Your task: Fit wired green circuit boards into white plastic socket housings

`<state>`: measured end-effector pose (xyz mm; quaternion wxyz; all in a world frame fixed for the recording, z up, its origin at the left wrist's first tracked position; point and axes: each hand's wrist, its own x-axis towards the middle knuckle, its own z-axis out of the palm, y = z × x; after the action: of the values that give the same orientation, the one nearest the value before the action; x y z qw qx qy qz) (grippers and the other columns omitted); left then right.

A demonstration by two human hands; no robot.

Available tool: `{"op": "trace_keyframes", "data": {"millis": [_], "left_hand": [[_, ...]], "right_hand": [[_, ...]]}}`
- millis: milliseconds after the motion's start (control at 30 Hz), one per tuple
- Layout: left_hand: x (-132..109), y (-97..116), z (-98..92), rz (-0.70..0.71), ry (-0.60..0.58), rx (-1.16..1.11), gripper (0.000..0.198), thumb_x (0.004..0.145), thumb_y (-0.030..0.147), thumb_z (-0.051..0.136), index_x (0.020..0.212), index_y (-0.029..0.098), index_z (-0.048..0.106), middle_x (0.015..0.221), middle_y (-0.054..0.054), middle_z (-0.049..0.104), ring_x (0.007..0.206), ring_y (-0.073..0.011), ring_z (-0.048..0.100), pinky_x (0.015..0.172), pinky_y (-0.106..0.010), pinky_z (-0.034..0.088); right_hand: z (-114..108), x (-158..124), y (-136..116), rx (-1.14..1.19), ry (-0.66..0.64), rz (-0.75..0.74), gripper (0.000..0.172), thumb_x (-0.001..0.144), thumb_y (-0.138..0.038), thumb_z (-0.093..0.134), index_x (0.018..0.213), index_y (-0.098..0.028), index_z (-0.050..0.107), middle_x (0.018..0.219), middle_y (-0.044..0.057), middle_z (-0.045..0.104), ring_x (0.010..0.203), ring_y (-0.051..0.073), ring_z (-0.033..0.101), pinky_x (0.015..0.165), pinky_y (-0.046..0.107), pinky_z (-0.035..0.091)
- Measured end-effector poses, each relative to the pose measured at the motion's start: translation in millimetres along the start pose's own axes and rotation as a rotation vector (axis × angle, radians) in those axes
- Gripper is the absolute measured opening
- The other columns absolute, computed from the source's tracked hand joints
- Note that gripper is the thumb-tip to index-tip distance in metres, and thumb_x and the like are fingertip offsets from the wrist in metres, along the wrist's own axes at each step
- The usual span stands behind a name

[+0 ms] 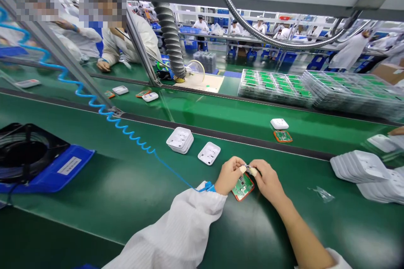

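Note:
My left hand [229, 175] and my right hand [267, 178] meet fingertip to fingertip over a green circuit board [243, 189] with an orange-red edge. Both are closed in a pinch on a small part [247, 167], dark and silvery, too small to name. Pale finger covers show on the thumbs. The board lies on the green bench below the fingers, its far end partly hidden by them. A blue wrist strap [208, 187] circles my left wrist. Just beyond my left hand lies a single white plastic housing [209, 153], beside a short stack of similar housings [179, 139].
A blue coiled cord [126, 132] runs from the strap to upper left. At left is a black fan [30, 147] on a blue base. White housings [360, 168] are stacked right, near a small clear bag [323, 194]. Trays of boards [274, 86] stand beyond the conveyor [214, 111].

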<state>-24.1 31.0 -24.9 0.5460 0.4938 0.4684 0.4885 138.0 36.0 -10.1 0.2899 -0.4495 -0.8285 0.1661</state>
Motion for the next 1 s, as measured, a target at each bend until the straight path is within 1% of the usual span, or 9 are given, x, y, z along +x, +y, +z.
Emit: {"op": "trace_keyframes", "data": {"millis": [133,333,567,733,900,1000], "left_hand": [[-1.7,3.0,0.6,0.009,-0.041,0.002,0.015,0.073,0.025,0.059,0.081,0.014,0.053,0.071,0.000,0.057,0.063,-0.0092,0.051,0.061,-0.022,0.042],[-2.4,4.6,-0.7,0.028,-0.061,0.060,0.012,0.073,0.024,0.058,0.080,0.014,0.054,0.069,0.001,0.056,0.062,-0.0094,0.050,0.059,-0.022,0.040],[-6.6,13.0,-2.3,0.094,-0.060,0.264,0.005,0.072,0.016,0.055,0.076,0.015,0.057,0.069,0.001,0.060,0.063,-0.0104,0.052,0.060,-0.022,0.040],[-8.1,18.3,-3.7,0.172,-0.029,0.430,0.008,0.072,0.012,0.051,0.075,0.017,0.057,0.070,0.002,0.061,0.065,-0.0116,0.054,0.062,-0.023,0.040],[-6.6,18.6,-7.8,0.202,-0.086,0.495,0.008,0.074,0.013,0.050,0.077,0.018,0.056,0.073,0.002,0.062,0.067,-0.0127,0.055,0.063,-0.024,0.041],[-6.6,16.7,-7.9,0.240,-0.097,0.612,0.009,0.074,0.012,0.049,0.077,0.018,0.055,0.074,0.001,0.061,0.069,-0.0136,0.055,0.066,-0.025,0.041]], "right_hand": [[-3.5,2.0,2.0,-0.093,-0.038,0.002,0.019,0.087,-0.018,0.037,0.089,-0.021,0.056,0.086,0.004,0.059,0.082,0.018,0.051,0.072,0.031,0.036],[-8.9,2.8,1.7,-0.129,-0.065,-0.072,0.023,0.088,-0.016,0.034,0.090,-0.021,0.056,0.084,0.004,0.057,0.082,0.018,0.049,0.074,0.032,0.033],[-6.1,1.1,2.4,-0.147,-0.062,-0.129,0.023,0.089,-0.016,0.034,0.086,-0.020,0.057,0.081,0.004,0.058,0.080,0.018,0.049,0.075,0.032,0.034],[-3.1,1.3,1.6,-0.132,-0.048,-0.139,0.023,0.089,-0.017,0.034,0.085,-0.019,0.056,0.080,0.004,0.058,0.080,0.018,0.049,0.075,0.032,0.034],[-3.7,0.8,0.9,-0.132,-0.055,-0.144,0.024,0.089,-0.017,0.033,0.084,-0.019,0.056,0.080,0.005,0.058,0.078,0.018,0.048,0.074,0.033,0.034],[-2.0,0.4,-0.9,-0.160,-0.071,-0.163,0.024,0.088,-0.015,0.033,0.084,-0.019,0.056,0.080,0.005,0.058,0.079,0.018,0.048,0.076,0.034,0.035]]}}
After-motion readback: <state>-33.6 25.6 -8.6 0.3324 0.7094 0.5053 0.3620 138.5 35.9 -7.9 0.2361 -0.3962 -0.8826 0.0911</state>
